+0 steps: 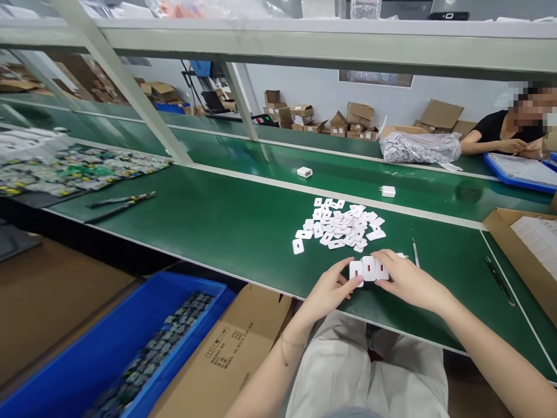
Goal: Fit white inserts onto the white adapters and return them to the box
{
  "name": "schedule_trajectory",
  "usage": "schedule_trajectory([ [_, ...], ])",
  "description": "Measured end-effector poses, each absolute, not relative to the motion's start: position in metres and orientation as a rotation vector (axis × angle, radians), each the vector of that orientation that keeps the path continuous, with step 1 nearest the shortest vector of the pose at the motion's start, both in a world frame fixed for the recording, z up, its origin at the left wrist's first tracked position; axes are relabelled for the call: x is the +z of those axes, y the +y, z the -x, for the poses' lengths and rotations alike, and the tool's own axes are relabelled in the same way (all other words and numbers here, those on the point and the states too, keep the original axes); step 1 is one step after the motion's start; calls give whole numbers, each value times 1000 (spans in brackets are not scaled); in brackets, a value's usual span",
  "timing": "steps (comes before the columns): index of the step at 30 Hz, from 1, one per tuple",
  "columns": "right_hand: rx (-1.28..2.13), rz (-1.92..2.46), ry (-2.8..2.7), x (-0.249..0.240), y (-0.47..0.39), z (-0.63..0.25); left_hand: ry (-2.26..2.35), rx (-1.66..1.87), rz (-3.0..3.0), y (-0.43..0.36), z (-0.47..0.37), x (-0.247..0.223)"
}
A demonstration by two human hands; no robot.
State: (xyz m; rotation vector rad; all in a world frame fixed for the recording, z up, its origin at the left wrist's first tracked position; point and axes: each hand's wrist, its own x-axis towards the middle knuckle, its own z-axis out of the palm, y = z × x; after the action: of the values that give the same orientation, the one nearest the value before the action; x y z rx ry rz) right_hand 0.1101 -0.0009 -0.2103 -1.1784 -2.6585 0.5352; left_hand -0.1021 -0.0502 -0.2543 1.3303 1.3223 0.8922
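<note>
Three white pieces with red slots (368,269) stand side by side in a short row near the table's front edge. My left hand (334,285) pinches the left end of the row between thumb and fingers. At the right end, my right hand (398,274) closes its thumb and fingers on the last piece. Just beyond my hands lies a loose pile of small white plates with slots (343,226). A slim pen-like tool (415,253) rests right of my right hand, and part of another white item shows behind that hand.
Black tweezers (499,281) and a cardboard box (522,255) are at the right. White adapters (388,191) sit on the strip behind. Pliers (122,203) and circuit boards (78,168) lie left. A blue bin (143,313) stands below. A person (509,130) sits far right.
</note>
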Motion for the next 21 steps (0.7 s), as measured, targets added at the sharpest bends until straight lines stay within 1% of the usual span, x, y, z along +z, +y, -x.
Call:
schedule_trajectory([
  [4, 547, 1140, -2604, -217, -13, -117, 1312, 906, -1419, -48, 94, -253],
  [8, 517, 1052, -2518, -238, -33, -125, 1288, 1047, -1551, -61, 93, -258],
  [11, 651, 986, -2430, -253, -42, -131, 1235, 1092, -1640, -69, 96, -265],
  [15, 840, 999, -2226, -267, -43, -135, 1231, 1050, -1777, -70, 100, -271],
  [18, 945, 1021, -2181, -268, -40, -133, 1281, 1016, -1864, -68, 103, -273],
  [21, 959, 997, -2183, -263, -38, -130, 1310, 984, -1868, -66, 107, -274],
])
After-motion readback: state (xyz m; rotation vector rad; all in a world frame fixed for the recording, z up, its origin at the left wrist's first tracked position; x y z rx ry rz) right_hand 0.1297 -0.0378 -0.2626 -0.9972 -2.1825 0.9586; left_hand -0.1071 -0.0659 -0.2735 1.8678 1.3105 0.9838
